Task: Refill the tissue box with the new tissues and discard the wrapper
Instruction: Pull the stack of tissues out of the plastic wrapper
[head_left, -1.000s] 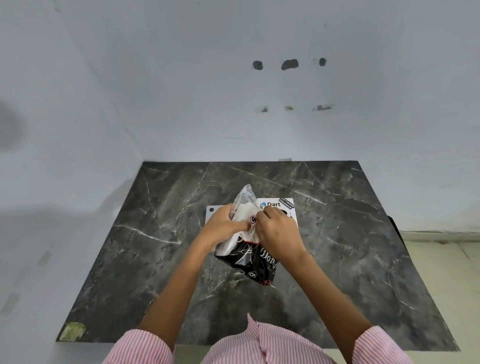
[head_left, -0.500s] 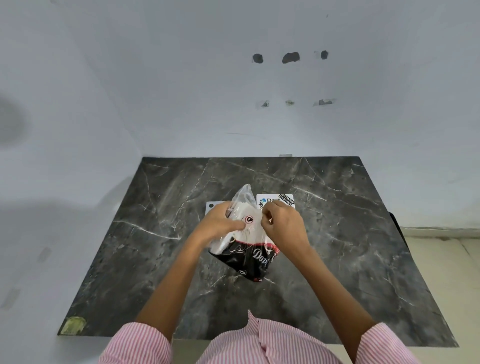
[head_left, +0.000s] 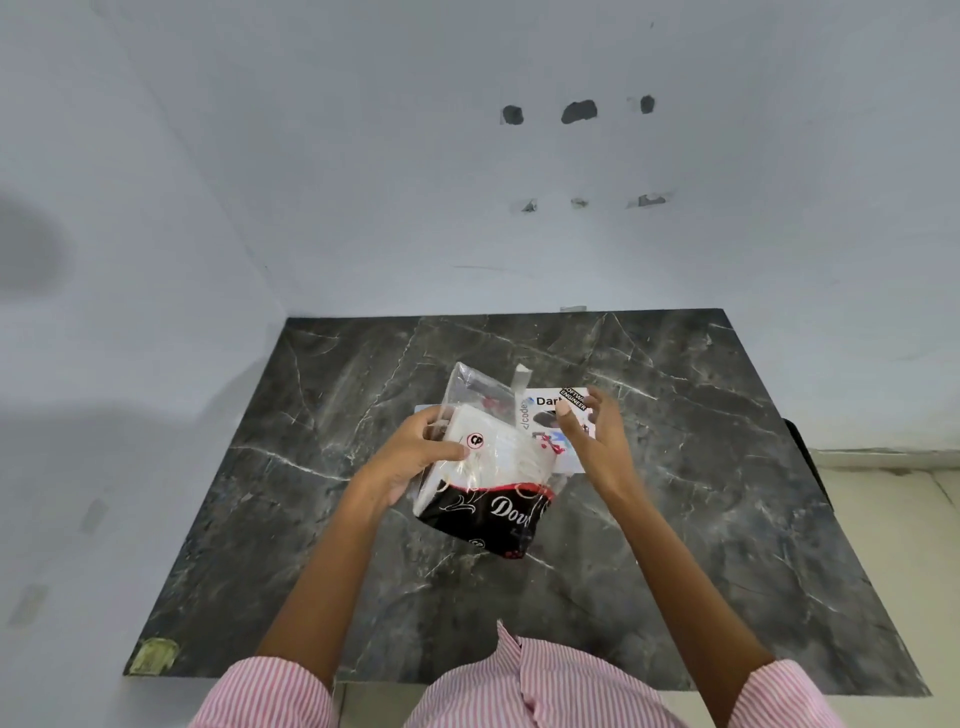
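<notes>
A pack of white tissues in a clear plastic wrapper with a black and red printed lower part is held above the dark marble table. My left hand grips the pack's left side, thumb across its front. The wrapper's top flap stands open and loose above the tissues. My right hand is off the pack, just to its right, fingers spread and empty. Behind the pack lies a white tissue box with stickers, partly hidden by the pack and my right hand.
White walls close the table's left and far sides. A small yellowish patch marks the table's near left corner. A dark object edge shows past the table's right side. My pink striped sleeves fill the bottom of the view.
My right hand has let go of the wrapper's top and moved right, opening its fingers. The wrapper's top now gapes open. My left hand keeps its hold on the pack.
</notes>
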